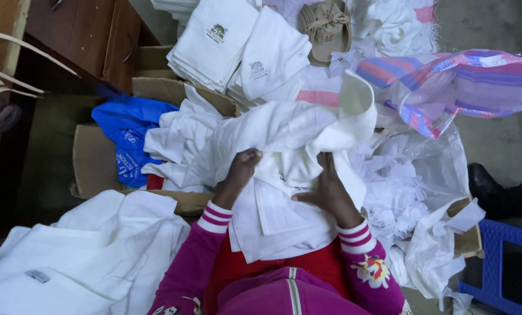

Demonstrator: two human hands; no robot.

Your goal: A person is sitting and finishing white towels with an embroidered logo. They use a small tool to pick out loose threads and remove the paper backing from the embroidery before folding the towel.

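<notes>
Far to the left of the hands stood dark brown wooden cabinet doors. Below and left of the left hand lay a spread of loose white cotton garments, one bearing a small grey tag. Up and left of that hand, a crumpled bright blue fabric bag sat inside an open brown cardboard box, with more rumpled white cloth piled just beside it.

The left hand, coming out of a magenta sleeve with a pink-and-white striped cuff, was closed in a fist, gripping a fold of the white cotton shirt with a ribbed collar. That shirt lay draped across the person's lap and up between both hands, its collar curling up above the right hand. The right hand rested flat on the same shirt, fingers extended and pressed into the cloth, not clenched.

Above the hands, well apart, lay two neat stacks of folded white shirts with small chest emblems, and just right of them a beige cloth cap. Up and right of the right hand sat a pink, blue and white striped woven plastic sack. Right of that hand lay crumpled clear plastic wrapping with white paper scraps, and at the far right a blue plastic stool.
</notes>
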